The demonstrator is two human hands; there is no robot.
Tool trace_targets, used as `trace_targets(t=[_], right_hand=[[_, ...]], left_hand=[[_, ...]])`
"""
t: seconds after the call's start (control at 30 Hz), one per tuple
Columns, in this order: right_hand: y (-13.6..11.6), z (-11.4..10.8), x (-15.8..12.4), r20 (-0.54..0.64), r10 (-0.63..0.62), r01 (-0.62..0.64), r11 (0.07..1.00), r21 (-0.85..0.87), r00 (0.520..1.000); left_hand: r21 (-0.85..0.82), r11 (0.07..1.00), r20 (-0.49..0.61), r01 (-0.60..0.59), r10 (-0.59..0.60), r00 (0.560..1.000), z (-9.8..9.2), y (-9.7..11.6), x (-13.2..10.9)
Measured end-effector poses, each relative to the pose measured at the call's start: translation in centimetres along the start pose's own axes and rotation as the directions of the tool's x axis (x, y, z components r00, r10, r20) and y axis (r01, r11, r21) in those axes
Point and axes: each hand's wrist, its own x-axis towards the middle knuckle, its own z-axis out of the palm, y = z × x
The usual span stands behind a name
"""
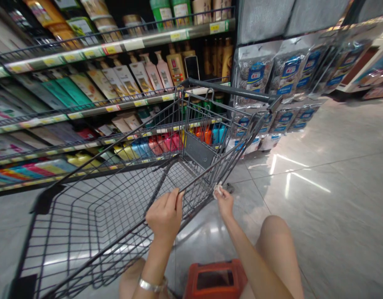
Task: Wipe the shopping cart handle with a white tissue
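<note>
A grey wire shopping cart stands at an angle before me, its basket bare inside. My left hand is closed round the near top rail of the cart, with a silver band on the wrist. Lower down at the cart's near side, my right hand pinches a crumpled white wipe or tissue against the frame close to a rear corner. The fingertips partly hide the wipe. Above, the dark push handle runs across the cart's right end.
Shelves of bottles line the far side. Packs of steel scourers hang to their right. A red-orange plastic box or stool sits between my knees. Shiny tiled floor stretches to the right.
</note>
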Motion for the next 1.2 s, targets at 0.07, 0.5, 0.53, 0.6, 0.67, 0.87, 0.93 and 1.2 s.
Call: trace_targets(t=[0.07, 0.5, 0.53, 0.6, 0.67, 0.87, 0.93, 1.2], right_hand=[[0.7, -0.5, -1.2, 0.010, 0.046, -0.046, 0.999, 0.009, 0.999], [-17.2, -0.5, 0.9, 0.018, -0.576, 0.574, 0.816, 0.076, 0.817], [-18.0, -0.4, 1.1, 0.039, -0.651, 0.652, 0.758, -0.011, 0.758], [-18.8, -0.2, 1.3, 0.158, -0.757, 0.772, 0.614, -0.164, 0.635], [-18.8, 0.0, 1.0, 0.314, -0.782, 0.842, 0.489, -0.228, 0.539], [-18.4, 0.7, -2.5, 0.506, -0.737, 0.891, 0.412, -0.189, 0.448], [-18.3, 0.9, -4.2, 0.543, -0.714, 0.886, 0.443, -0.139, 0.442], [-16.5, 0.7, -9.0, 0.493, -0.618, 0.612, 0.765, 0.199, 0.612]], left_hand=[[0.002, 1.000, 0.010, 0.007, -0.007, 1.000, 0.0, 0.1, 0.0], [-0.018, 1.000, -0.009, 0.005, -0.005, 1.000, 0.5, 0.0, -0.5], [-0.021, 1.000, -0.006, 0.010, -0.010, 1.000, 0.5, 0.1, -0.6], [-0.028, 0.999, 0.008, 0.020, -0.020, 1.000, 0.6, 0.1, -0.7], [-0.035, 0.999, 0.024, 0.029, -0.028, 0.999, 0.6, 0.2, -0.7], [-0.060, 0.996, 0.043, 0.066, -0.064, 0.997, 0.5, 0.5, -0.7], [-0.067, 0.995, 0.036, 0.080, -0.078, 0.996, 0.5, 0.7, -0.6], [-0.206, 0.972, 0.087, 0.110, -0.094, 0.992, -1.2, 0.3, -0.9]])
